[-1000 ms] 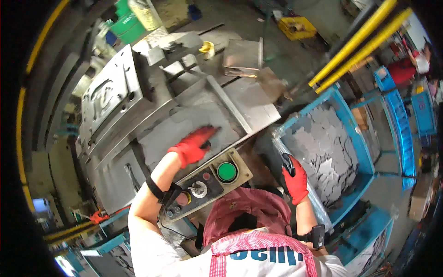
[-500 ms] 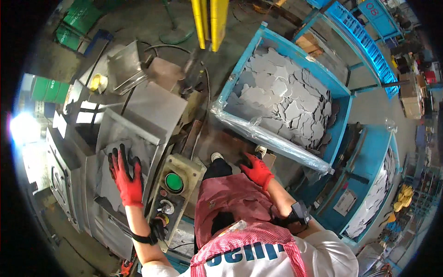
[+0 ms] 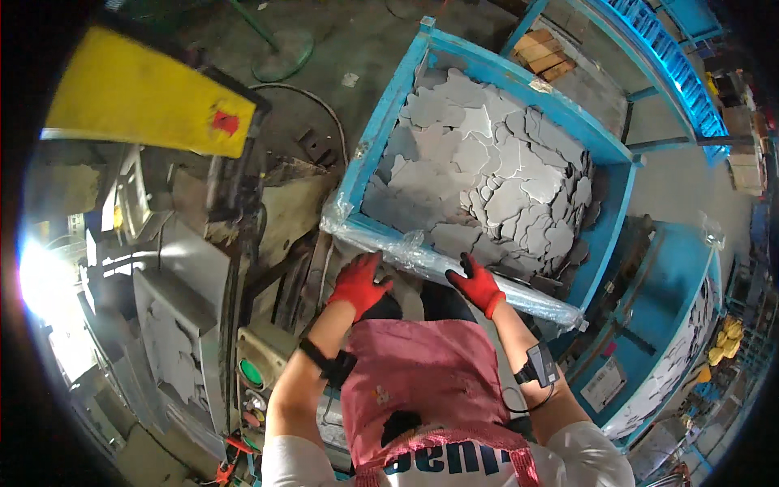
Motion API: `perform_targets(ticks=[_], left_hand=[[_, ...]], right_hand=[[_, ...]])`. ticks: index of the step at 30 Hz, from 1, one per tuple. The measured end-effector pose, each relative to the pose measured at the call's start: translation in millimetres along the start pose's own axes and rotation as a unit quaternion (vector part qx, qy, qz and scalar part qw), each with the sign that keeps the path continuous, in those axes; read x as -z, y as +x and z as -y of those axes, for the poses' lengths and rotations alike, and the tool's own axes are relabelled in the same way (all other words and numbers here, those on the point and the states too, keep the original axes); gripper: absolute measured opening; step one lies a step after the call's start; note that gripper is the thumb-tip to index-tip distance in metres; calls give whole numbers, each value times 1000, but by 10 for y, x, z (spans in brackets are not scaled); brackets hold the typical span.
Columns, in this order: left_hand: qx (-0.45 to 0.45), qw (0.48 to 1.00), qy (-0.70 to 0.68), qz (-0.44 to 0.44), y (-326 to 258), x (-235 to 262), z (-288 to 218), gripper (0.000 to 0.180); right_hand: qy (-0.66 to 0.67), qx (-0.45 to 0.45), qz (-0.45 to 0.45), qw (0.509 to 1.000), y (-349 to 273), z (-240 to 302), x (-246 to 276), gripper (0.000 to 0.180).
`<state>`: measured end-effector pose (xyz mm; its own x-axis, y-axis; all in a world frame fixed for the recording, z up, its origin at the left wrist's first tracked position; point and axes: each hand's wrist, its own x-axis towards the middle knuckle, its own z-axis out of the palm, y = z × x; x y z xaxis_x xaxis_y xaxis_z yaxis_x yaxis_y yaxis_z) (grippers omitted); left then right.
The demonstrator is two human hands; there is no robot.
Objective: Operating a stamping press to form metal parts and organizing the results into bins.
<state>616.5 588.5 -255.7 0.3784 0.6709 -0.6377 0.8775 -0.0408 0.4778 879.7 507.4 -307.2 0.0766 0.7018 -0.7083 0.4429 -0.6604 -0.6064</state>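
My left hand (image 3: 359, 286), in a red glove with dark fingertips, is by the near left part of a blue metal bin (image 3: 375, 134). Its fingers are apart and nothing shows in them. My right hand (image 3: 477, 286), gloved alike, is at the bin's near rim, thumb and fingers spread and holding nothing visible. Clear plastic film (image 3: 434, 261) wraps that rim; whether either hand touches it I cannot tell. Inside the bin lies a heap of flat grey metal pieces (image 3: 519, 174) with wavy outlines.
At the left stands a metal tray (image 3: 166, 341) with grey pieces, beside a control box with a green button (image 3: 251, 372). A yellow machine part (image 3: 154, 93) juts in at upper left. Another blue bin (image 3: 649, 300) stands at the right. A hose (image 3: 320, 101) runs along the floor.
My view has turned, and the tray and control box now sit further left and lower. My left hand has left the tray and come beside the bin; my right hand is nearer the rim.
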Motion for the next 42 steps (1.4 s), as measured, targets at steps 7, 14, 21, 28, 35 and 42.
perform_targets(ticks=[7, 14, 21, 28, 35, 42], left_hand=[[87, 965, 241, 50, 2008, -391, 250, 87], [9, 947, 320, -25, 3066, -898, 1037, 89], [-38, 927, 371, -17, 3376, -894, 1090, 60], [3, 927, 364, 94, 3255, -957, 1211, 56], [16, 943, 322, 88, 3174, -775, 1175, 73], [-16, 969, 240, 47, 3286, -707, 1071, 83]], right_hand=[[-93, -42, 23, 995, 1587, -396, -80, 88], [-159, -148, -94, 972, 2555, -388, -893, 91], [-163, -97, -204, 960, 2538, -538, -1039, 89], [-262, -87, -55, 960, 2580, -388, -763, 72], [-169, -13, 106, 980, 2810, -477, -449, 76], [8, 16, 114, 993, 2784, -508, -538, 71]])
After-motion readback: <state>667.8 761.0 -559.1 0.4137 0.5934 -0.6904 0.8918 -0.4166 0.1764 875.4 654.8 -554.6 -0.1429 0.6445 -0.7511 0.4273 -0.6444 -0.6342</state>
